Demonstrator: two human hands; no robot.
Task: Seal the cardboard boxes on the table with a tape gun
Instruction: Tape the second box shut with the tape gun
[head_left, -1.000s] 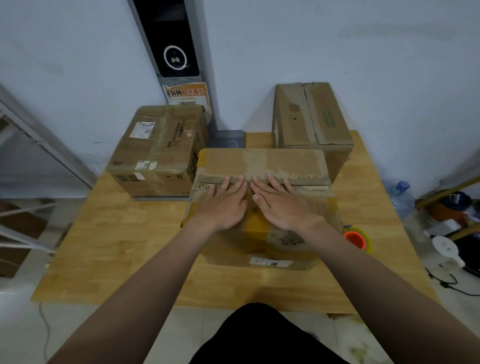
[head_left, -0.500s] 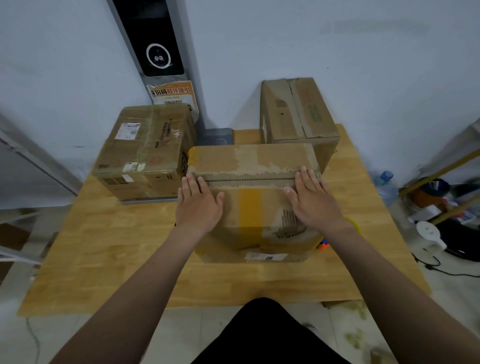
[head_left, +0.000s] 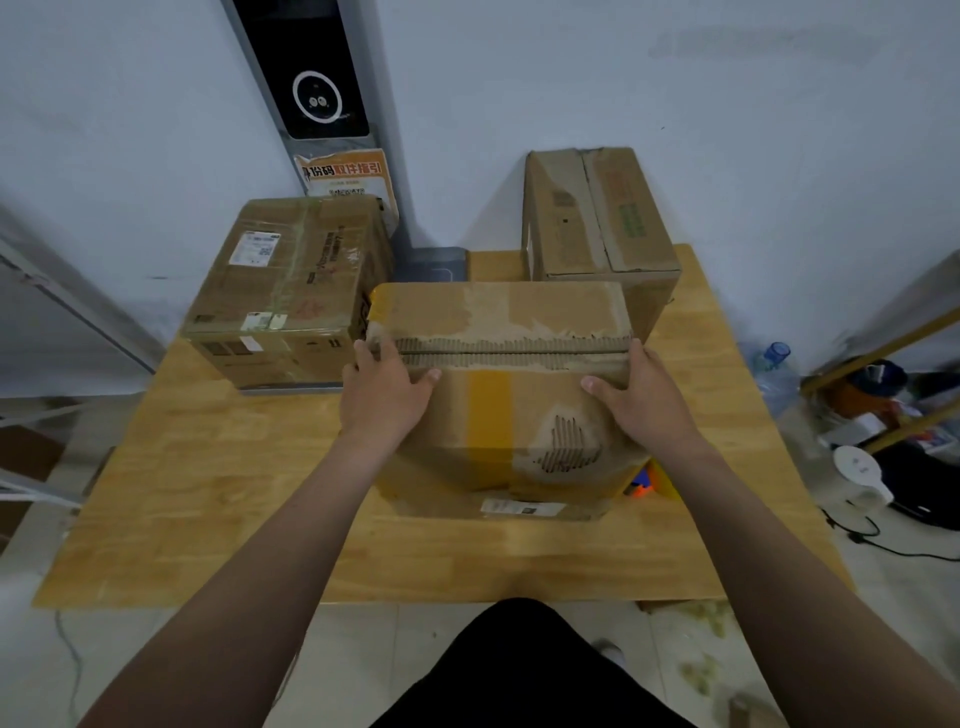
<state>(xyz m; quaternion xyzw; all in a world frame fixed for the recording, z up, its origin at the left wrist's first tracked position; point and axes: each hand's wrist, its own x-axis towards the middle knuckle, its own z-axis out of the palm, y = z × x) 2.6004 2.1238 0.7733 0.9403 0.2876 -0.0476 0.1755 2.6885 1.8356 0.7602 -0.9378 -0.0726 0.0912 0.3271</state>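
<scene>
A worn cardboard box (head_left: 509, 395) with a yellow tape strip stands in the middle of the wooden table (head_left: 208, 493). Its two top flaps meet in a torn seam running left to right. My left hand (head_left: 384, 387) lies on the box's left end, fingers reaching over the left edge by the seam. At the right end my right hand (head_left: 641, 395) rests the same way, thumb on top. An orange and blue piece of the tape gun (head_left: 647, 480) peeks out from behind the box's right side; the rest of it is hidden.
A taped box (head_left: 291, 291) sits at the table's back left and a taller box (head_left: 597, 223) at the back right, both against the wall. On the floor to the right are a water bottle (head_left: 776, 364), a white device (head_left: 857, 470) and cables.
Both hands have slid apart along the seam, from the middle of the box top out to its left and right ends. The view has tilted slightly.
</scene>
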